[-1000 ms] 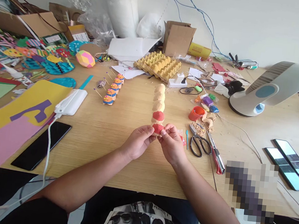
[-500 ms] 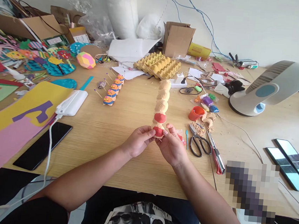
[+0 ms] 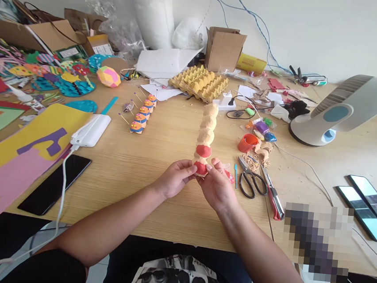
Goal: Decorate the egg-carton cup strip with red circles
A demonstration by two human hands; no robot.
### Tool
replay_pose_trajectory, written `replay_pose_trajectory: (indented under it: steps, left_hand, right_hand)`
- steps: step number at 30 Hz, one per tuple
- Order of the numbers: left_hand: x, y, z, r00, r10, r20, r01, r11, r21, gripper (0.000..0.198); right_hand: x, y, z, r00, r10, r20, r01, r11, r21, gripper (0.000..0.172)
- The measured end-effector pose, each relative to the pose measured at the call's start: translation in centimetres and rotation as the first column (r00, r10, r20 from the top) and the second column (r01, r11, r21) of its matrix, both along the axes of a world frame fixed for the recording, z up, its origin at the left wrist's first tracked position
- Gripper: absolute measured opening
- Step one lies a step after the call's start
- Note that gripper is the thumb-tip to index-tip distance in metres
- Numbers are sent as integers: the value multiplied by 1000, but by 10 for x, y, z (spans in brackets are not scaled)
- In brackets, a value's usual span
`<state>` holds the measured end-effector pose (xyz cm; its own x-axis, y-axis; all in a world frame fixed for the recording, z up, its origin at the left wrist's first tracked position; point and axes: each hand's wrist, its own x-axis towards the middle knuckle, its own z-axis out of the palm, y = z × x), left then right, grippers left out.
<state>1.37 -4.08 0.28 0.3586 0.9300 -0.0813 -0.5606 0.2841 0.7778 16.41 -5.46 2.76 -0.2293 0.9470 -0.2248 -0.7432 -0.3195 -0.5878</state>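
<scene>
Between my two hands is a strip of egg carton cups (image 3: pixel 206 123), cream coloured, with red covering two cups at the near end. My left hand (image 3: pixel 178 178) pinches the near end from the left, thumb on the lowest red cup. My right hand (image 3: pixel 217 184) grips the same end from the right, its index finger raised a little. The strip points away from me over the table. A red packet (image 3: pixel 228 174) lies just behind my right hand. To the left stands a finished-looking caterpillar (image 3: pixel 143 114) in orange and blue with pin antennae.
Scissors (image 3: pixel 252 179), a red utility knife (image 3: pixel 274 196) and an orange cup (image 3: pixel 247 142) lie to the right. A white fan (image 3: pixel 341 111) stands farther right. Coloured foam sheets (image 3: pixel 31 144) and a black phone (image 3: pixel 56 184) lie left. A yellow egg tray (image 3: pixel 199 82) sits behind.
The far end of the egg carton strip has swung slightly to the right. Both hands keep their hold on its near end.
</scene>
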Motion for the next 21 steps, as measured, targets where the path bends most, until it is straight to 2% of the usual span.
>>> replay_pose_trajectory:
  steps: [8, 11, 14, 17, 21]
  left_hand:
    - [-4, 1, -4, 999, 1, -41, -2, 1000, -18, 23]
    - [-10, 7, 0, 998, 6, -58, -8, 999, -34, 38]
    - [-16, 14, 4, 999, 41, -21, -42, 999, -27, 50]
    - [-19, 17, 6, 999, 43, 26, -43, 999, -6, 47]
    - [-19, 16, 10, 997, 42, 72, -41, 999, -18, 32]
  right_hand:
    - [2, 2, 0, 1000, -5, 19, 4, 999, 40, 36]
    - [1, 4, 0, 998, -31, 45, 27, 995, 94, 36]
    - [-3, 1, 0, 996, -6, 88, -6, 991, 131, 36]
    - [-7, -3, -3, 989, 68, 134, -85, 988, 131, 38]
    - [-7, -3, -9, 963, 144, 230, -173, 979, 111, 42]
